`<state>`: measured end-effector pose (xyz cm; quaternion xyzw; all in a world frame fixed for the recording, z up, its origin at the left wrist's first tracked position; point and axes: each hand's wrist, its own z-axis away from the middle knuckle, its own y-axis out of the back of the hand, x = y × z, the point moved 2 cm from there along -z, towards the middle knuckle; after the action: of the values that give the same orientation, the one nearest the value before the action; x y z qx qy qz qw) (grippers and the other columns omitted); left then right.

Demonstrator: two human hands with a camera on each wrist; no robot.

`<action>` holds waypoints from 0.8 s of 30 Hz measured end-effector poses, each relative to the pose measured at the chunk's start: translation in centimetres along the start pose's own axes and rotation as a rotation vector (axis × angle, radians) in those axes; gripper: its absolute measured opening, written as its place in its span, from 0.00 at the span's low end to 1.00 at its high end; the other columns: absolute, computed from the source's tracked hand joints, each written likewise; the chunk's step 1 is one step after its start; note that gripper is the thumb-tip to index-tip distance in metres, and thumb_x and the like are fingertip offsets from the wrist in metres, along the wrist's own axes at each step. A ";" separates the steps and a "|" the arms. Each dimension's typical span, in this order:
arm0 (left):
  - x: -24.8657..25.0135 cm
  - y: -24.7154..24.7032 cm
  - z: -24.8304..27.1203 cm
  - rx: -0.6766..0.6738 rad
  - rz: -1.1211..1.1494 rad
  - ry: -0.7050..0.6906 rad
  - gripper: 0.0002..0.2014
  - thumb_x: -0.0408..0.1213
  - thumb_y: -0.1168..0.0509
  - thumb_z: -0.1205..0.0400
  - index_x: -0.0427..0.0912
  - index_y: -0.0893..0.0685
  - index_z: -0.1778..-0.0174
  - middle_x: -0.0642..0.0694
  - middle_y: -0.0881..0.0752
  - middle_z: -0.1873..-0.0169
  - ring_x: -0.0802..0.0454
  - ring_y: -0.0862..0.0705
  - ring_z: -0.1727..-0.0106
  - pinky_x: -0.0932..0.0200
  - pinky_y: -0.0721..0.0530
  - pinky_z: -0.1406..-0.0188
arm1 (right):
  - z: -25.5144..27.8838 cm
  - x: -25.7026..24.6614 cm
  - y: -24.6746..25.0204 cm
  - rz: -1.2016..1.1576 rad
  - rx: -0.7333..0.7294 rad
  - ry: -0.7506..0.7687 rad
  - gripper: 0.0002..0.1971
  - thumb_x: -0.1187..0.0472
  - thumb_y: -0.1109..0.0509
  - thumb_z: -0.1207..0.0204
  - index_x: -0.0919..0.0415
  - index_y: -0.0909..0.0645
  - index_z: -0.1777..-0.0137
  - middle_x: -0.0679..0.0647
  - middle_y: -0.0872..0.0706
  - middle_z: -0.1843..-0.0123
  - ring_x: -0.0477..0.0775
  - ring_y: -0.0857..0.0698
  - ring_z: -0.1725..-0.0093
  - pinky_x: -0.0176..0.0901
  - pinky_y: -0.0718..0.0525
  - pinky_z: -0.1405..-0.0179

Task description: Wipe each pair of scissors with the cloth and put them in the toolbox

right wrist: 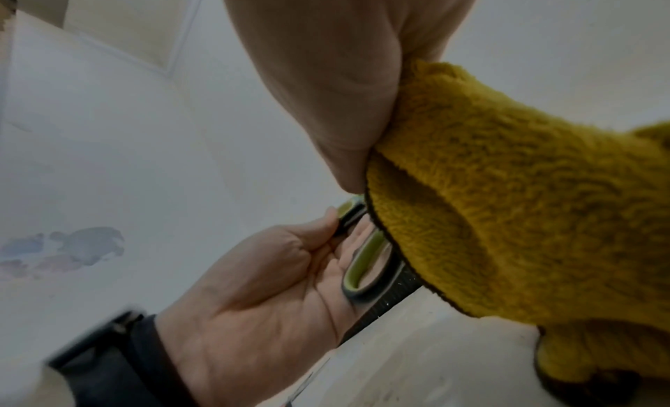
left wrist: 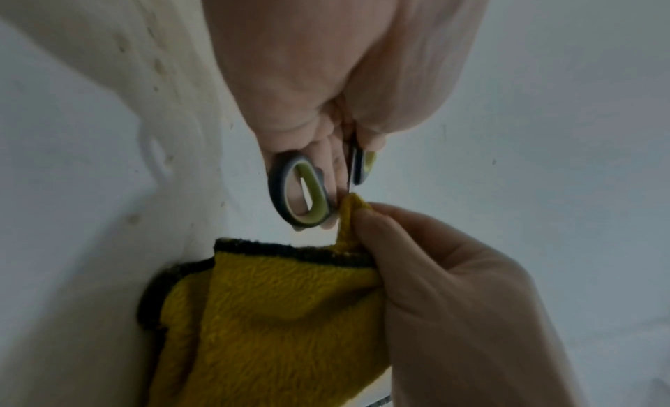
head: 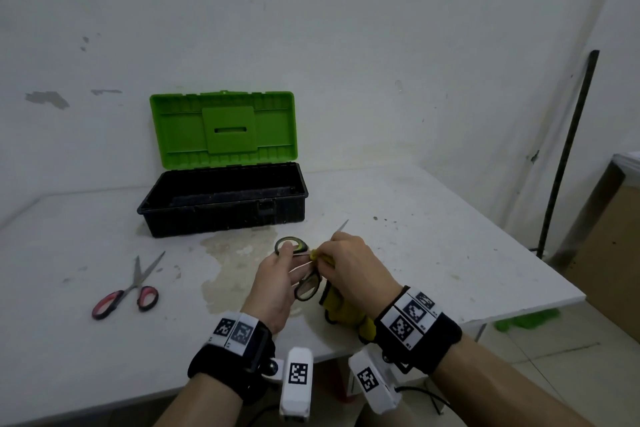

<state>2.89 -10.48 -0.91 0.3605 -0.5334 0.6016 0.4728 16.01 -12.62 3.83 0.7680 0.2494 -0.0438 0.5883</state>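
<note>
While the green-handled scissors (head: 300,267) are held above the white table (head: 433,253), the left hand (head: 277,282) grips their handle loops, fingers curled round them. The right hand (head: 349,265) pinches the yellow cloth (left wrist: 268,321) around the blades, whose tip projects beyond the fingers. Red-handled scissors (head: 127,289) lie to the left. Behind, the toolbox (head: 225,201) stands with its green lid (head: 223,128) raised.

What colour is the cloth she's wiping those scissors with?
Mustard yellow with a dark edge: the cloth shows best in the left wrist view.
</note>
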 end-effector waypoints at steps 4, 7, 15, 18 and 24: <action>-0.2 -0.4 0.1 -0.019 -0.016 -0.008 0.20 0.45 0.47 0.08 0.34 0.16 0.40 0.33 0.09 0.47 0.43 0.08 0.49 0.45 0.12 0.51 | 0.1 -1.0 -0.5 -0.023 -0.008 0.062 0.12 0.58 0.37 0.17 0.60 0.13 0.44 0.57 0.18 0.50 0.57 0.17 0.54 0.50 0.16 0.53; 0.0 -0.2 -0.1 -0.004 0.012 -0.016 0.18 0.44 0.47 0.08 0.36 0.16 0.41 0.36 0.08 0.48 0.43 0.08 0.47 0.46 0.11 0.50 | -0.1 -0.1 -0.5 0.012 0.023 -0.007 0.12 0.58 0.38 0.17 0.62 0.13 0.48 0.57 0.19 0.53 0.58 0.17 0.53 0.49 0.18 0.54; 0.0 -0.5 0.0 -0.025 0.029 -0.019 0.18 0.43 0.46 0.08 0.33 0.17 0.38 0.35 0.08 0.47 0.42 0.09 0.45 0.48 0.11 0.52 | 0.2 -0.1 -0.4 -0.053 0.045 0.038 0.11 0.58 0.35 0.18 0.62 0.13 0.48 0.56 0.19 0.54 0.55 0.18 0.56 0.48 0.19 0.56; 0.1 0.0 -0.1 -0.009 0.030 -0.027 0.17 0.44 0.46 0.08 0.36 0.17 0.41 0.39 0.07 0.51 0.44 0.09 0.45 0.48 0.12 0.51 | 0.1 1.3 0.0 -0.054 0.116 -0.021 0.10 0.59 0.34 0.18 0.62 0.12 0.54 0.52 0.21 0.59 0.51 0.22 0.60 0.41 0.25 0.61; 0.0 -0.5 -0.2 -0.031 0.013 -0.021 0.19 0.44 0.47 0.08 0.33 0.17 0.37 0.34 0.08 0.46 0.40 0.09 0.43 0.45 0.12 0.47 | 0.2 0.5 -0.5 -0.078 0.082 0.055 0.10 0.59 0.34 0.18 0.60 0.12 0.48 0.56 0.17 0.56 0.55 0.18 0.57 0.47 0.18 0.57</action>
<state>3.38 -10.34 -0.81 0.3559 -0.5501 0.5925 0.4687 16.30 -12.50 3.19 0.7820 0.2933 -0.0555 0.5472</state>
